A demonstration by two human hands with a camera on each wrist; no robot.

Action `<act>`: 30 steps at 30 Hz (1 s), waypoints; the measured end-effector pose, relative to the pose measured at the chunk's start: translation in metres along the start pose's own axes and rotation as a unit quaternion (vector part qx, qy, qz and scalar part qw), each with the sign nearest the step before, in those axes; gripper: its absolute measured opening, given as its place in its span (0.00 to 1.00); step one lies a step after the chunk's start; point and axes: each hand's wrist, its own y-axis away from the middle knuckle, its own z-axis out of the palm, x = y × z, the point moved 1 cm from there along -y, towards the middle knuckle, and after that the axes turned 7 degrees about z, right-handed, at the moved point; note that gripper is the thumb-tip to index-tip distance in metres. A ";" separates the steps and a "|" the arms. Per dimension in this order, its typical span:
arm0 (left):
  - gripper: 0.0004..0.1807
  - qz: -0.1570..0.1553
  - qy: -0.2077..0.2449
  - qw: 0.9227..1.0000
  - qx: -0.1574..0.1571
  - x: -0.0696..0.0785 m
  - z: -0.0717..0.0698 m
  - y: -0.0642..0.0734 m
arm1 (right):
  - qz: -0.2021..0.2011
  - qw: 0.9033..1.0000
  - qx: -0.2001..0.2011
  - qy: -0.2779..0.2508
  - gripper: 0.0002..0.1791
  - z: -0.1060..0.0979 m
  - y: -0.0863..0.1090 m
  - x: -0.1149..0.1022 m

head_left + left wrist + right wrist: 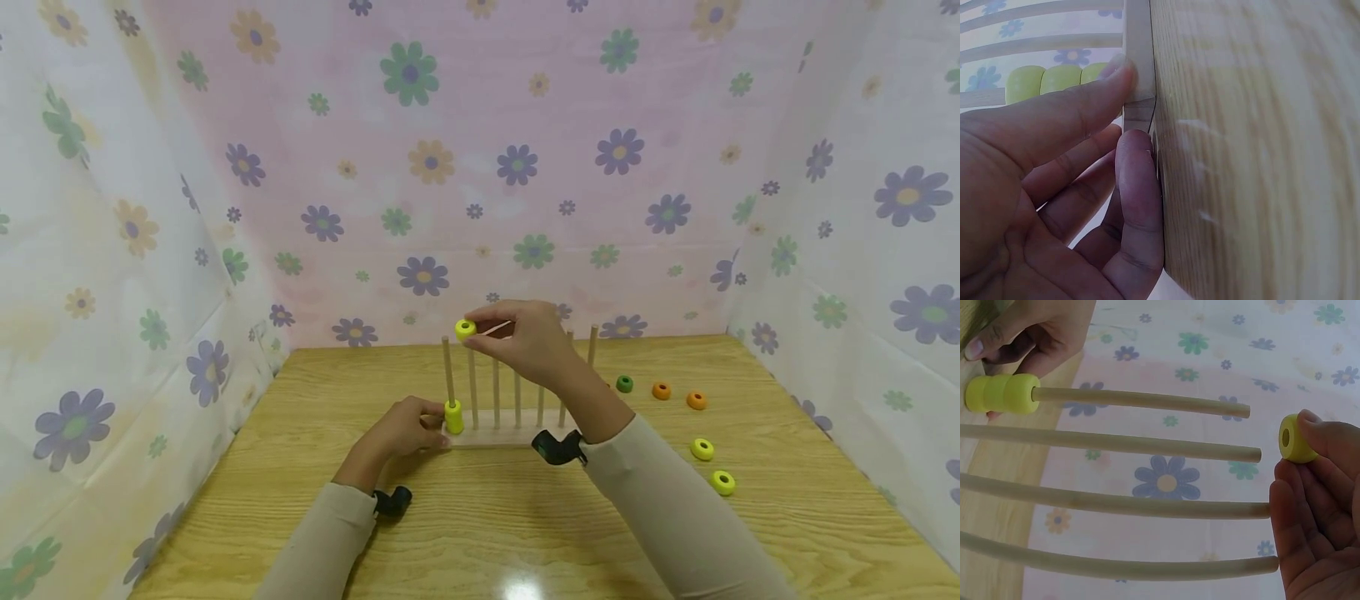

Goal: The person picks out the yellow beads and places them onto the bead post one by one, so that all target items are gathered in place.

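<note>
Right hand (534,340) pinches round yellow holed bead (464,335), just above upright pale wooden pegs; hole axis roughly along pegs. Leftmost peg (447,371): tip at 8 o'clock from bead, apart. Left hand (405,427), farther off at 7 o'clock, grips pale wooden base (491,437) near stacked yellow beads (454,421). Loose yellow beads (702,456): 4 o'clock, on table (450,533).

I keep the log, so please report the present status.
Left hand holding rack base. Right hand pinching yellow ring, off pegs. Nothing seen in the way.
</note>
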 end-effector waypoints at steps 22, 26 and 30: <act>0.28 0.015 -0.008 1.000 -0.004 -0.003 -0.001 0.000 | 0.039 0.999 -0.029 0.009 0.16 0.019 -0.015 -0.007; 0.28 0.017 -0.005 1.000 0.000 -0.005 0.000 -0.001 | 0.064 0.997 -0.048 0.015 0.17 0.019 -0.015 -0.009; 0.27 0.021 -0.007 1.000 0.000 -0.006 0.000 -0.003 | 0.078 0.995 -0.054 0.016 0.16 0.019 -0.014 -0.013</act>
